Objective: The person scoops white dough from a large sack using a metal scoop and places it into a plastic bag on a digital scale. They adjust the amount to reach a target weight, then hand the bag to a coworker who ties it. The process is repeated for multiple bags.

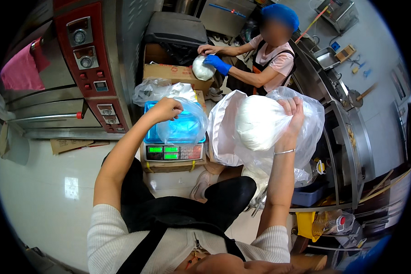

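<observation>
My right hand (292, 111) grips the gathered neck of a clear plastic bag full of white material (257, 121). This bag hangs above a large open white sack (222, 130) with a clear liner. My left hand (167, 109) is at the edge of a thin, clear plastic bag (195, 116), over a blue plastic tray (152, 134); whether its fingers pinch the bag I cannot tell. Under the tray is a digital scale (174, 152) with lit green displays, on a cardboard box (171, 166).
A co-worker in a blue cap holds another filled bag (203, 68) over a cardboard box (174, 72). A red-panelled oven (89, 65) stands at left, a grey lidded bin (176, 29) behind. Steel counters (346, 137) and a blue-grey basin (308, 197) are at right.
</observation>
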Action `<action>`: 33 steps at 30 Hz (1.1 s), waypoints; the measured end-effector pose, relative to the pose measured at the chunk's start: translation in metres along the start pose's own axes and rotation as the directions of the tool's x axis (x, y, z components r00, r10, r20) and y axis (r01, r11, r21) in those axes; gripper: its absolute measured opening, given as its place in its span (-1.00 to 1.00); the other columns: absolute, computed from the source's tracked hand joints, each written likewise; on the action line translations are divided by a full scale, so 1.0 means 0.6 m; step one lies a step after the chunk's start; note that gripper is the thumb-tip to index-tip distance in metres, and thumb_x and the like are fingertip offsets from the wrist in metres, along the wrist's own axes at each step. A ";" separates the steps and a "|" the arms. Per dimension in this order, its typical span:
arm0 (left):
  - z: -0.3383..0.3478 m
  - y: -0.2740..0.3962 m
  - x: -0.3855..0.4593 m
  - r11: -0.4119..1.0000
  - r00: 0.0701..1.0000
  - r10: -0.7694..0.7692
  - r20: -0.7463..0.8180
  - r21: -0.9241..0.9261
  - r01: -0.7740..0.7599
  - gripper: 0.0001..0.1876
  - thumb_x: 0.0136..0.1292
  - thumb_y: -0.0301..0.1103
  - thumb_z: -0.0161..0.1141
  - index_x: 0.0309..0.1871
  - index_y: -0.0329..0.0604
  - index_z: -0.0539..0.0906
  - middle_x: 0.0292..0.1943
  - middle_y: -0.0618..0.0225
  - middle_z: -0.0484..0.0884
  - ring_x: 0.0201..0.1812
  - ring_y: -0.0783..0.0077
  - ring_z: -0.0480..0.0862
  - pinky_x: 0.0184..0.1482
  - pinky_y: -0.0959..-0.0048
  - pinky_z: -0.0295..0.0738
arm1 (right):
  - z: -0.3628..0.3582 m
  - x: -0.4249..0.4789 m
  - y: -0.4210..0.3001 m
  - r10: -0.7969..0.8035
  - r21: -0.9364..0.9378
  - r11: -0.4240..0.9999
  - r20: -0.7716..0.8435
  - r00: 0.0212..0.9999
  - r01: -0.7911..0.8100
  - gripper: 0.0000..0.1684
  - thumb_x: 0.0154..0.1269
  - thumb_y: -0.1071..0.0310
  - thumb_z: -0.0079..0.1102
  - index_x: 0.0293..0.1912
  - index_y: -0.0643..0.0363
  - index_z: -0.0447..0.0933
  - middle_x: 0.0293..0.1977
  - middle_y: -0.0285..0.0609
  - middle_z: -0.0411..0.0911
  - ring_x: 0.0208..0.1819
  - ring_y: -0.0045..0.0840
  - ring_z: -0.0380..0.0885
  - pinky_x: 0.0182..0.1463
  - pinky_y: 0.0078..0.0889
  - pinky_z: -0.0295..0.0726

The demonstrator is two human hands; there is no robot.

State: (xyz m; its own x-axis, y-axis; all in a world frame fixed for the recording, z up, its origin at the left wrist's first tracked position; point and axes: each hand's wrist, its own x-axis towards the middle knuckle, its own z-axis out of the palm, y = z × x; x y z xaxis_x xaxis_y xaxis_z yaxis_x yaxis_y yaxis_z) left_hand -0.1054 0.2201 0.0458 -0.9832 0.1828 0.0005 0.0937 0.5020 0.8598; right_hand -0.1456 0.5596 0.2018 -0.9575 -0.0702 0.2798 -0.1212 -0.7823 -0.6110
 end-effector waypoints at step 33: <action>0.149 -0.107 0.011 -0.119 0.940 0.150 0.306 -0.938 0.324 -0.61 0.30 -0.60 -0.02 0.19 -0.48 0.28 0.14 0.01 0.37 0.19 0.20 0.43 0.27 0.42 0.36 | 0.092 0.045 0.253 0.116 0.185 0.976 0.004 0.993 -0.114 -0.65 0.47 0.12 -0.29 -0.46 0.01 0.21 -0.75 -0.49 -0.02 -0.72 -0.75 -0.05 -0.41 -0.67 0.31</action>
State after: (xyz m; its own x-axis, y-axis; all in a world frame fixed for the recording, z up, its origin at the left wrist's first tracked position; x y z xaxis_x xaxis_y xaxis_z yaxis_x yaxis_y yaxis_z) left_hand -0.1041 0.2645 -0.0551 -0.8624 0.5055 -0.0266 -0.4771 -0.7940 0.3768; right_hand -0.1754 0.4048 0.1571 -0.9640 -0.1626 0.2104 0.0397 -0.8703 -0.4909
